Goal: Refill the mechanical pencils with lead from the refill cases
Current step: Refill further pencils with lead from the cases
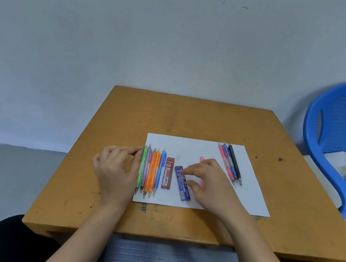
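Observation:
A white paper sheet (pixel 196 149) lies on the wooden table (pixel 192 115). At its left edge lie several pencils side by side: green (pixel 141 171), purple (pixel 146 167), orange (pixel 151 172) and blue (pixel 159 169). A red lead case (pixel 168 173) and a blue lead case (pixel 182 183) lie mid-sheet. My left hand (pixel 116 167) pinches a thin dark lead beside the green pencil's top. My right hand (pixel 209 182) pinches the blue case with forefinger and thumb. A pink pencil (pixel 202 159) lies mostly hidden under that hand. Pink, blue and black pencils (pixel 230 164) lie at the sheet's right.
A blue plastic chair (pixel 338 125) stands right of the table, with white things on its seat. A grey wall is behind the table. The table's near edge is right above my lap.

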{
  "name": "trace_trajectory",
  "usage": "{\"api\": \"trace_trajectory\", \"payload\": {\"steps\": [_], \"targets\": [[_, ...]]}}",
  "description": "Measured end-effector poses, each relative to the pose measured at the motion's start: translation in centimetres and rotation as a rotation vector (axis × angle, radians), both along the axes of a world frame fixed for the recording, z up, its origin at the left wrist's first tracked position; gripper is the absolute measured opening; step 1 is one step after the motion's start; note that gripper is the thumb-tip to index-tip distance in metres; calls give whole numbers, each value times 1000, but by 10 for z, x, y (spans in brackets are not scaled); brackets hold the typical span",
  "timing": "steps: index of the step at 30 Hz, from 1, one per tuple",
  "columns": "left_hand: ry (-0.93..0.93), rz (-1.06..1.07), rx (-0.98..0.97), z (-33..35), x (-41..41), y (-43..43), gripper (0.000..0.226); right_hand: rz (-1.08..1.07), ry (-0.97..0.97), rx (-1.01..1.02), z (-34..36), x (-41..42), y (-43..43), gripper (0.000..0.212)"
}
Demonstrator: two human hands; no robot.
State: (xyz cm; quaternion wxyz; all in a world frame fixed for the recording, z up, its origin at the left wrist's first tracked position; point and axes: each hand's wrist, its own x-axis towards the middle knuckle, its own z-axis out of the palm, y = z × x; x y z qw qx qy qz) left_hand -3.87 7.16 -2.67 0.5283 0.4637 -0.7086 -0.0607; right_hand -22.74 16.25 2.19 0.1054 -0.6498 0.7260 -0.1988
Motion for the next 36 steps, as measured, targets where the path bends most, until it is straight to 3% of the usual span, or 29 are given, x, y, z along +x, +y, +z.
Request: {"api": "trace_trajectory", "payload": {"steps": [5,23,29,36], "targets": [[6,0,6,1,-1,1,29,109,134,138,-1,1,4,44],[-15,-14,-14,-1,0,0,28,42,62,27,-13,14,-7,43],[-81,-13,-67,-2,-1,0,29,-190,-89,-151,-6,-5,-8,30],[-56,-32,-102,8,-18,7,26,-435,-147,-4,-12,-15,-11,49]]}}
